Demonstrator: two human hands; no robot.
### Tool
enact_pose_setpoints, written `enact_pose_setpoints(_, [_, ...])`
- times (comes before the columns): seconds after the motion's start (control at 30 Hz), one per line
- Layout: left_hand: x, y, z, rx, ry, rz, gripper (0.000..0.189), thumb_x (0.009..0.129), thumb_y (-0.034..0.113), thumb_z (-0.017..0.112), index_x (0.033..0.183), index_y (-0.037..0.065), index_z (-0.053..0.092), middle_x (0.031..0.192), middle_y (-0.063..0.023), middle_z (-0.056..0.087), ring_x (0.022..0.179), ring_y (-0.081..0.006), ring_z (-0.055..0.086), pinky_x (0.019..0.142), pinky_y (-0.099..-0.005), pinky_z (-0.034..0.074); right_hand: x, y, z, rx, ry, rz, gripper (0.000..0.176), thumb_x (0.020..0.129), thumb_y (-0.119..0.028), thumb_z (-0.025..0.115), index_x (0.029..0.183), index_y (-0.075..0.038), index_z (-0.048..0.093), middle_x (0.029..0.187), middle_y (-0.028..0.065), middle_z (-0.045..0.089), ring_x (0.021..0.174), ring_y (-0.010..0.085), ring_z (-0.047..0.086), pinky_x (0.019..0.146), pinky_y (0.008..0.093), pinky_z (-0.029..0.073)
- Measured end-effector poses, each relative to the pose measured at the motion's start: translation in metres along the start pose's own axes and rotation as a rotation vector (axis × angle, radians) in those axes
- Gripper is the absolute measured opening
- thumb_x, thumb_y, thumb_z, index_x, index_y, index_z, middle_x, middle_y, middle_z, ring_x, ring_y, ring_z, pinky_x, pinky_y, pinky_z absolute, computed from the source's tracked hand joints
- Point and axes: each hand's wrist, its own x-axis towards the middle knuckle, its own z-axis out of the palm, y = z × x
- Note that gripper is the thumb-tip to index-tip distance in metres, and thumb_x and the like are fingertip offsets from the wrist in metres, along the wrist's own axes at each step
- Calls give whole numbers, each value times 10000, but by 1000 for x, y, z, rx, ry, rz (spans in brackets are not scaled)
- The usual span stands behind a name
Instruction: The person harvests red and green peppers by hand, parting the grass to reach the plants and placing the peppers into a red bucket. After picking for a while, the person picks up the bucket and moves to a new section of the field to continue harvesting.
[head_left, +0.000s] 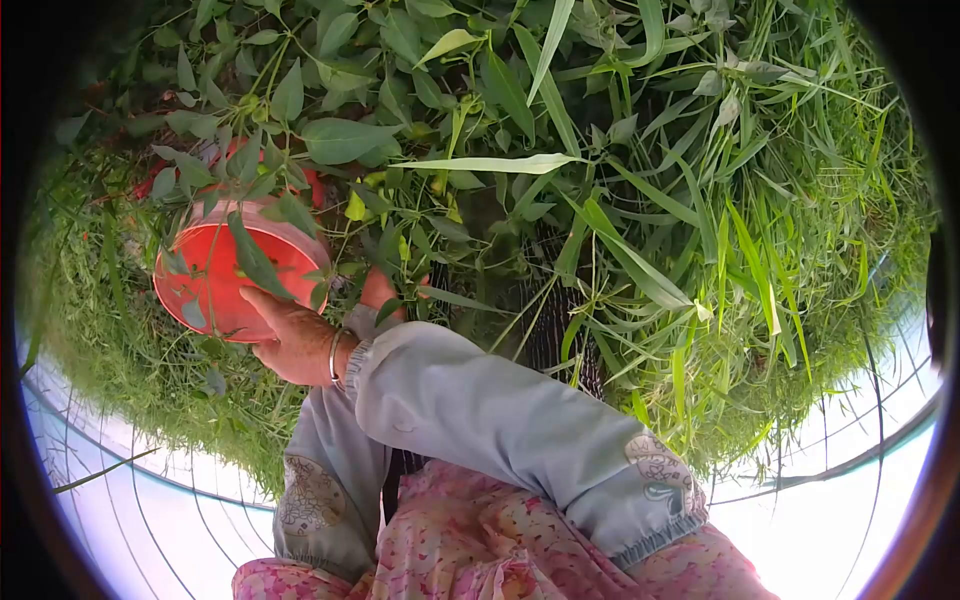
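My right hand (300,338), with a bracelet at its wrist, reaches across to the left over my other forearm. Its fingers are at the near rim of a red bucket (225,275), one over the inside and another below the edge. The bucket is tilted with its mouth toward me, and leaves hang in front of it. My left hand (380,290) is just right of the bucket, among pepper-like plants (345,140); leaves and the right wrist hide most of its fingers. Small yellow-green pods (355,205) hang close above it.
Long grass blades (640,260) crowd in from the right. Something red (312,187) shows through leaves behind the bucket. Dark netting-like material (550,320) lies under the plants. Grey sleeves (490,400) cover both forearms, above pink floral clothing (480,530).
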Motion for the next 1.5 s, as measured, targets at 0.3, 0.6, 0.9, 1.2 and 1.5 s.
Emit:
enact_pose_setpoints(0.3, [-11,9,-6,-39,44,-28,220,840,210,543,974,37,517,808,-59,524,594,-167,455,502,-308,384,-130,52,-207,96,177,573,155,868,-74,478,946,-12,597,869,60,626,781,127,617,691,237,501])
enact_pose_setpoints(0.6, [3,25,-35,-49,-347,-182,336,842,199,553,1125,30,491,917,-99,553,684,-202,505,567,-374,446,-133,89,-214,596,496,831,690,803,-428,641,1325,-82,349,1124,96,568,1060,221,533,839,384,447])
enact_pose_setpoints(0.9, [9,25,-44,986,-69,435,386,786,265,640,1112,71,564,1013,-120,631,869,-300,608,796,-429,484,-103,102,-212,357,533,843,456,775,-485,622,1106,-182,541,900,-39,555,749,107,501,638,265,380])
enact_pose_setpoints(1.2, [-47,41,75,1536,558,566,353,788,280,601,1051,44,590,937,-190,626,936,-361,579,809,-387,466,-138,86,-204,830,759,140,211,852,-155,560,1037,-53,564,971,54,621,862,168,594,706,303,439])
enact_pose_setpoints(1.5, [-125,27,238,1714,-180,1050,305,765,62,603,1064,13,568,927,-139,627,800,-262,617,716,-306,484,-159,55,-186,1037,639,48,222,825,-91,608,1042,-88,562,989,22,599,956,179,566,804,356,461])
